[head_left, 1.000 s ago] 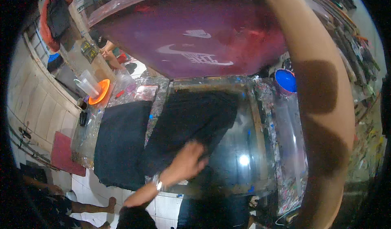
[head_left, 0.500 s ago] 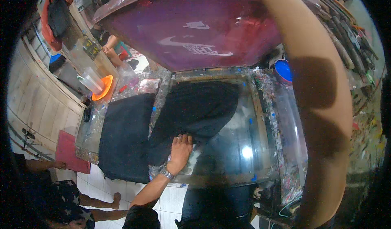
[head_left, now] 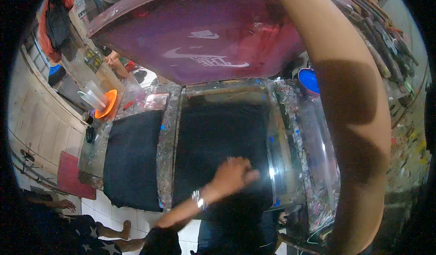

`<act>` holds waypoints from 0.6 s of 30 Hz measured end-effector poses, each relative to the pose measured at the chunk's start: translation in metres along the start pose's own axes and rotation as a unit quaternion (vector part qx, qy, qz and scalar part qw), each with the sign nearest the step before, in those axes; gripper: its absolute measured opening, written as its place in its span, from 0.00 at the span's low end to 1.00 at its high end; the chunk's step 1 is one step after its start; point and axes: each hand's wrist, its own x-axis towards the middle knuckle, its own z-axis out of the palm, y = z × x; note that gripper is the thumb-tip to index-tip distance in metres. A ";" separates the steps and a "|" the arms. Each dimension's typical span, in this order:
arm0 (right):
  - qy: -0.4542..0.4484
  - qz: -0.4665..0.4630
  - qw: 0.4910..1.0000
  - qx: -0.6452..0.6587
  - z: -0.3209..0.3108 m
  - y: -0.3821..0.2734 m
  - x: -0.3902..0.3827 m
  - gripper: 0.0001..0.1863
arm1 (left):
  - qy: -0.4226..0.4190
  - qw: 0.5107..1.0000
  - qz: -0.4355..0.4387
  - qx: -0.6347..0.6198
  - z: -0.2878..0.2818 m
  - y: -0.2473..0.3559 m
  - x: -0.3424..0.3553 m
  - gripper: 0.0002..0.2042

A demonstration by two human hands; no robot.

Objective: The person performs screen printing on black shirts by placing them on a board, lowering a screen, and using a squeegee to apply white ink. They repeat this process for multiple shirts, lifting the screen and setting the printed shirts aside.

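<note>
- lying on the bench's (head_left: 165, 182) glass (head_left: 286, 175), black cloth (head_left: 218, 134) looks light and soft, likely to crease
- best held by its edges
- left grip (head_left: 231, 178): spread above it, contact unclear
- right grip: out of view, cannot tell

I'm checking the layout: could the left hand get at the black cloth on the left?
Likely yes: the left hand is over the middle cloth, with nothing tall apparent between it and the left cloth.

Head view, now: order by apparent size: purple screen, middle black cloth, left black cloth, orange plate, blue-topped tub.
1. Purple screen
2. Middle black cloth
3. Left black cloth
Orange plate and blue-topped tub: smallest, too alike to rank.
</note>
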 end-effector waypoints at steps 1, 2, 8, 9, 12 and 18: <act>-0.020 0.005 1.000 -0.005 -0.002 0.001 -0.001 0.36 | 0.102 0.993 0.026 0.058 -0.006 -0.021 0.040 0.19; -0.037 0.008 0.999 -0.009 -0.006 0.001 -0.002 0.36 | 0.082 0.990 0.024 0.109 -0.011 -0.048 0.080 0.12; 0.035 -0.013 0.992 -0.117 -0.006 -0.013 0.000 0.35 | 0.126 0.984 0.075 0.104 -0.034 -0.150 0.184 0.10; 0.032 -0.018 0.991 -0.128 -0.008 -0.011 0.002 0.34 | 0.084 0.988 0.094 0.084 -0.030 -0.145 0.190 0.10; 0.011 -0.045 0.994 -0.103 -0.008 0.000 0.009 0.31 | 0.034 0.991 0.100 0.084 -0.022 -0.133 0.196 0.11; -0.029 -0.073 0.997 -0.018 -0.008 0.001 0.011 0.27 | -0.068 0.978 0.129 0.152 -0.043 -0.111 0.188 0.11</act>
